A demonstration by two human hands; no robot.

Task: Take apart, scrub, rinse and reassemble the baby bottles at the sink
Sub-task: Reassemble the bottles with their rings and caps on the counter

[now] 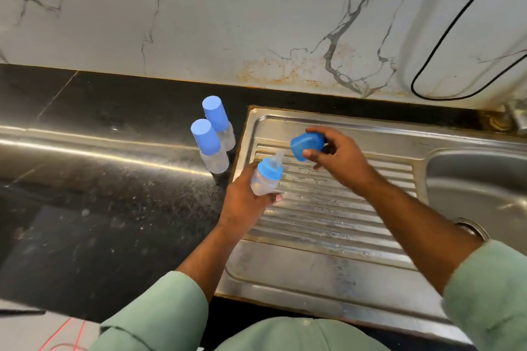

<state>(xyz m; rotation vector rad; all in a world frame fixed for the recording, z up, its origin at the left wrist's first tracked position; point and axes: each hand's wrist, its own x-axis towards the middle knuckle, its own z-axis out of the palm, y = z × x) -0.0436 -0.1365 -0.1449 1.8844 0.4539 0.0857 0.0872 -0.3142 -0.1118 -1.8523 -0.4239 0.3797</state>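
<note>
Gripping a small clear baby bottle (263,179) over the ribbed steel drainboard (328,214), the left hand (245,202) has its fingers clamped round the bottle's body; the blue collar and clear teat are on it, tilted up and to the right, and whether the bottle holds any liquid cannot be told. Just beyond, the right hand (336,157) holds a blue cap (307,145), fingers closed on its sides, apart from the teat. Right of the drainboard lies the sink basin (479,188). Farther left, two capped bottles (212,137) stand upright on the black desk (99,179), touching, their clear bodies apparently empty. A marble wall (228,23) rises behind.
</note>
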